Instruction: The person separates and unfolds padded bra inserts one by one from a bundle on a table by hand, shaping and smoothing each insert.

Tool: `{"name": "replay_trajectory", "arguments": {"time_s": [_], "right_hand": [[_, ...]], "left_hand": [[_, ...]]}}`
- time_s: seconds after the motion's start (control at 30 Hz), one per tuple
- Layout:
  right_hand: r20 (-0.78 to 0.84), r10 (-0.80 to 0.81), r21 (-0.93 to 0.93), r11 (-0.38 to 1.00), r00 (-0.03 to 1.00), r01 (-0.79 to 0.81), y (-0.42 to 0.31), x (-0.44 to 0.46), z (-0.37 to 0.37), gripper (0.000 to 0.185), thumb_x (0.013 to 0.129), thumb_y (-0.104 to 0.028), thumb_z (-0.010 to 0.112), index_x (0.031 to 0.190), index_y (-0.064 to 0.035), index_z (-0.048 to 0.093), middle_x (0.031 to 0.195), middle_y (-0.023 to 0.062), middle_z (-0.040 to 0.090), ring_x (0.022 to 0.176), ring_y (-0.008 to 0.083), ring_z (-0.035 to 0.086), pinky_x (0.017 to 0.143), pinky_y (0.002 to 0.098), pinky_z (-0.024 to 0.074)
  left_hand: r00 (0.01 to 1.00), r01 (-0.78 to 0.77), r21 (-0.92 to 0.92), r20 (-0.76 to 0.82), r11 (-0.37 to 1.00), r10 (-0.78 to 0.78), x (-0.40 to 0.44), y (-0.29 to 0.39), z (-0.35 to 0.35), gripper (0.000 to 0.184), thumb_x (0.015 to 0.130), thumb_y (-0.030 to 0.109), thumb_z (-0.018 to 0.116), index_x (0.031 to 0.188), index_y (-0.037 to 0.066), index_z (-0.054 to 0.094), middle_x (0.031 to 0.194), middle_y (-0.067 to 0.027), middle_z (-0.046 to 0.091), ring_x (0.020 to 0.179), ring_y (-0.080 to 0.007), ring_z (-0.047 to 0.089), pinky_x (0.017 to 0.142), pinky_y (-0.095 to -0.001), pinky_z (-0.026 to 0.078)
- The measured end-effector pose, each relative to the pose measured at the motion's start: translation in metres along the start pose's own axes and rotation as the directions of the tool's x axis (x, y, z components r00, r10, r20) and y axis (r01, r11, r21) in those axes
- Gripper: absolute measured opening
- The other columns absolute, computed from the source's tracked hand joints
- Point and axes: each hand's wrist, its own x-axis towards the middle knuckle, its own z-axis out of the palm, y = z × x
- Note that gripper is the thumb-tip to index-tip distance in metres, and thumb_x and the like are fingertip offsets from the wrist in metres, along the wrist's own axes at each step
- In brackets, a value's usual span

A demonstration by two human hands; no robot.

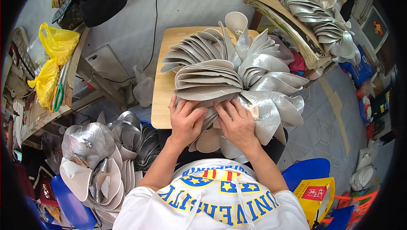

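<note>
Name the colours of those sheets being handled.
The sheets are silver and greyish beige in the head view.

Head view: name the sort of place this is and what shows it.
Probably a small workshop: silver-and-beige pieces crowd the wooden table, a heap of similar ones sits at lower left, and another stack lies at upper right.

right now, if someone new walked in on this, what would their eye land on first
Most likely the big fan of silver-faced sheets spread over the pale wooden tabletop at the centre, with the left hand and right hand at its near edge. Next would probably come the bright yellow plastic bags at the left, then the black handbag against the wall at the upper left.
</note>
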Motion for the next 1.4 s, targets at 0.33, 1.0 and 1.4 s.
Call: {"name": "replay_trajectory", "arguments": {"time_s": [0.33, 1.0, 1.4], "right_hand": [[-0.171, 0.025, 0.037, 0.999, 0.985, -0.019, -0.001, -0.005, 0.007, 0.046, 0.075, -0.013, 0.065, 0.121, -0.02, 0.063, 0.128, 0.0143, 0.052, 0.109, 0.0295, 0.057, 0.076, 0.0342, 0.0489], [-0.109, 0.003, 0.043, 0.999, 0.994, 0.002, -0.001, -0.002, 0.0, 0.047, 0.075, -0.013, 0.066, 0.122, -0.018, 0.062, 0.136, 0.0145, 0.048, 0.109, 0.0309, 0.057, 0.076, 0.0356, 0.0497], [-0.134, -0.002, 0.01, 1.0, 0.991, 0.003, 0.0, -0.004, 0.005, 0.049, 0.074, -0.012, 0.065, 0.123, -0.019, 0.062, 0.138, 0.0141, 0.048, 0.108, 0.031, 0.058, 0.075, 0.0356, 0.0497]], "left_hand": [[0.997, 0.046, -0.151, -0.055, 0.987, -0.055, -0.011, -0.005, 0.01, 0.053, 0.068, 0.003, 0.072, 0.118, 0.008, 0.057, 0.11, -0.0128, 0.062, 0.108, -0.0335, 0.055, 0.096, -0.0474, 0.037], [0.986, -0.051, 0.013, -0.161, 0.999, 0.052, -0.018, -0.005, 0.016, 0.052, 0.067, 0.008, 0.077, 0.117, 0.014, 0.063, 0.142, -0.0167, 0.04, 0.136, -0.0417, 0.029, 0.107, -0.0506, 0.032], [0.99, -0.049, 0.047, -0.13, 0.998, 0.055, -0.017, 0.0, 0.014, 0.058, 0.066, 0.005, 0.077, 0.121, 0.009, 0.058, 0.141, -0.0168, 0.04, 0.135, -0.0427, 0.03, 0.107, -0.0489, 0.033]]}}
